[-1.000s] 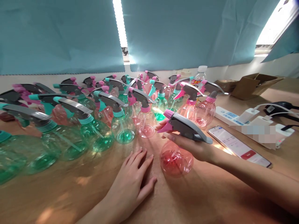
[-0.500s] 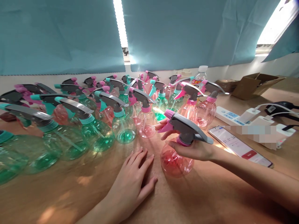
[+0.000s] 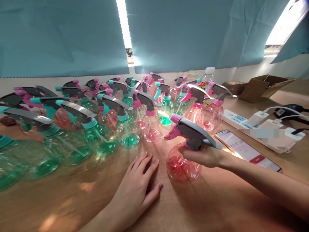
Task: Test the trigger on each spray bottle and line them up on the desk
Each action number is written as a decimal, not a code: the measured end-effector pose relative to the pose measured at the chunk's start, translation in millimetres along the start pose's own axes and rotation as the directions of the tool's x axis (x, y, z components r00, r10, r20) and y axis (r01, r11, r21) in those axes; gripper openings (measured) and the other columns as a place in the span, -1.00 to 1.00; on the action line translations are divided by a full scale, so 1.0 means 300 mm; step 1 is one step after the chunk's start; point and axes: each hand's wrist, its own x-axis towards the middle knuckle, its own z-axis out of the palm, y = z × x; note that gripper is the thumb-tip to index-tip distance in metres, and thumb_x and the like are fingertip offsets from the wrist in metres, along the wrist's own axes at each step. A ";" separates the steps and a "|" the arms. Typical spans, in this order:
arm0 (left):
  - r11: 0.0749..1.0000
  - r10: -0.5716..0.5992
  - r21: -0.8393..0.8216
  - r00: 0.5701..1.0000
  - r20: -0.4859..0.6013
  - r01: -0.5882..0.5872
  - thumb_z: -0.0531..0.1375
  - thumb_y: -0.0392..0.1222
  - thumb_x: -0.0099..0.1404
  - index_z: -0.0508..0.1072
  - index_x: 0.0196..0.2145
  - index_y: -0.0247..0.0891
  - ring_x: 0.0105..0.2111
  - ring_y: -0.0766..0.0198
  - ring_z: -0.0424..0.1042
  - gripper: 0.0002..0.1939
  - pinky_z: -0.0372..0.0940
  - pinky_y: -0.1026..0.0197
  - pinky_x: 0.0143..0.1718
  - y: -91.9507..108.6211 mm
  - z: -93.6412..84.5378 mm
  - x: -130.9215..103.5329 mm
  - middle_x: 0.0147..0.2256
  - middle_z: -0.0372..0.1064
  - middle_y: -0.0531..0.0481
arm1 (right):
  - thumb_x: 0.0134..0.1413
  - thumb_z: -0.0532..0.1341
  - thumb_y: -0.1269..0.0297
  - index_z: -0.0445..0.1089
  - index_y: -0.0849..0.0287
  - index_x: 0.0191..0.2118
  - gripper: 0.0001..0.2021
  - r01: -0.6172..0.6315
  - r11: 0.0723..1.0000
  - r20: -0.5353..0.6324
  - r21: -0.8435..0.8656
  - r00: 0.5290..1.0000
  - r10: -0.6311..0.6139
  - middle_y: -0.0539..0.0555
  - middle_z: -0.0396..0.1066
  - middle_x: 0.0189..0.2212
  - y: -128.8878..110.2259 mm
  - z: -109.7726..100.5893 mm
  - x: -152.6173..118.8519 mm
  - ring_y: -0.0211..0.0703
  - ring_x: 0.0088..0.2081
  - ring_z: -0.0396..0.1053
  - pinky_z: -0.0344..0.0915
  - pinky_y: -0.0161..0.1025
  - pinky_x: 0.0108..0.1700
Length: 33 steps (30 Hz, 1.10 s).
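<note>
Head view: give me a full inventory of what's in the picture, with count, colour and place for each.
Held spray bottle: one, pink with grey top, front centre
Other pink spray bottles: several, overlapping, centre and back
Green spray bottles: several, overlapping, left to centre
Clear bottle: one, white cap, back
Cardboard box: one, brown, open, back right
Power strip: one, white, right, plugs in it
Phone: one, screen lit, beside the strip
Black object: one, unclear, far right
Curtains: blue, behind
Table: one, light brown, underneath
Left hand: one, bare, resting on the table
Right hand: one, bare, around the held bottle's neck
</note>
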 end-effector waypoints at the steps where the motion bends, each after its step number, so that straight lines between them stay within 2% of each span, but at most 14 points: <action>1: 1.000 0.000 0.001 1.000 0.009 0.000 0.12 -0.07 0.41 0.26 0.22 -0.29 0.22 -0.15 0.16 -0.51 0.17 -0.28 0.15 0.001 -0.003 0.001 0.22 0.21 -0.29 | -0.13 0.18 0.52 0.37 0.07 -0.12 -0.62 -0.027 1.000 0.003 -0.013 1.000 0.027 -0.15 0.20 -0.57 0.001 -0.002 -0.004 -0.40 -0.64 0.01 -0.03 -0.37 -0.64; 5: 1.000 -0.005 0.004 1.000 0.020 0.005 0.12 -0.06 0.40 0.26 0.22 -0.29 0.22 -0.15 0.16 -0.50 0.18 -0.28 0.14 0.001 -0.009 0.004 0.22 0.20 -0.29 | -0.11 0.18 0.50 0.36 0.05 -0.10 -0.62 -0.051 0.999 0.019 -0.008 0.999 0.051 -0.19 0.09 -0.65 0.006 -0.007 -0.010 -0.37 -0.65 -0.01 -0.03 -0.35 -0.62; 9: 1.000 -0.011 -0.004 1.000 0.027 0.011 0.13 -0.07 0.40 0.26 0.22 -0.27 0.22 -0.15 0.18 -0.51 0.18 -0.28 0.14 0.000 -0.012 0.006 0.22 0.21 -0.28 | -0.12 0.17 0.48 0.33 0.08 -0.21 -0.72 0.013 0.999 0.025 0.030 1.000 -0.014 -0.09 0.30 -0.48 0.001 -0.007 -0.001 -0.37 -0.60 0.10 0.09 -0.33 -0.57; 11: 1.000 -0.012 -0.011 1.000 0.025 0.012 0.13 -0.08 0.40 0.26 0.22 -0.27 0.21 -0.15 0.18 -0.51 0.18 -0.28 0.14 0.001 -0.013 0.007 0.22 0.21 -0.27 | -0.13 0.17 0.48 0.33 0.07 -0.23 -0.73 0.039 0.998 0.022 0.045 0.999 -0.040 -0.08 0.32 -0.45 0.001 -0.007 0.000 -0.36 -0.58 0.14 0.16 -0.31 -0.52; 15: 1.000 -0.010 -0.010 1.000 0.021 0.010 0.12 -0.08 0.40 0.26 0.22 -0.25 0.22 -0.14 0.17 -0.51 0.18 -0.27 0.15 0.000 -0.011 0.008 0.22 0.21 -0.26 | -0.11 0.19 0.47 0.34 0.05 -0.16 -0.68 -0.025 1.000 0.005 0.018 1.000 0.025 -0.17 0.15 -0.63 -0.001 -0.006 -0.006 -0.37 -0.64 0.03 0.10 -0.33 -0.58; 17: 1.000 -0.009 -0.008 1.000 0.022 0.009 0.12 -0.07 0.40 0.26 0.22 -0.25 0.22 -0.14 0.17 -0.51 0.17 -0.27 0.15 -0.001 -0.010 0.009 0.22 0.21 -0.27 | -0.12 0.18 0.50 0.35 0.04 -0.13 -0.64 -0.046 0.999 0.003 0.023 0.999 0.046 -0.17 0.16 -0.63 -0.006 -0.002 -0.006 -0.36 -0.65 0.03 0.08 -0.33 -0.60; 24: 1.000 -0.017 -0.014 0.999 0.027 0.017 0.12 -0.07 0.40 0.27 0.22 -0.26 0.21 -0.15 0.18 -0.52 0.18 -0.27 0.14 0.001 -0.016 0.010 0.22 0.21 -0.27 | -0.08 0.17 0.52 0.40 0.01 -0.12 -0.62 0.039 0.996 -0.015 0.084 0.999 -0.038 0.00 0.42 -0.40 -0.014 0.015 0.010 -0.16 -0.43 0.37 0.39 -0.16 -0.37; 29: 1.000 -0.014 -0.026 1.000 0.008 0.014 0.13 -0.07 0.39 0.29 0.21 -0.24 0.20 -0.16 0.20 -0.53 0.18 -0.28 0.14 -0.001 -0.014 0.009 0.21 0.23 -0.25 | -0.07 0.19 0.55 0.38 0.00 -0.04 -0.56 0.051 0.993 -0.030 0.103 0.998 -0.048 0.03 0.45 -0.30 0.010 0.024 0.005 -0.09 -0.31 0.45 0.47 -0.08 -0.24; 33: 1.000 -0.007 -0.028 1.000 -0.015 0.006 0.11 -0.06 0.41 0.27 0.21 -0.23 0.21 -0.13 0.18 -0.53 0.16 -0.27 0.15 -0.005 0.000 0.006 0.21 0.22 -0.24 | -0.06 0.18 0.58 0.35 -0.03 0.05 -0.47 0.070 0.981 -0.036 0.182 0.997 -0.065 0.02 0.46 -0.18 0.016 0.036 0.009 -0.17 -0.31 0.47 0.49 -0.13 -0.19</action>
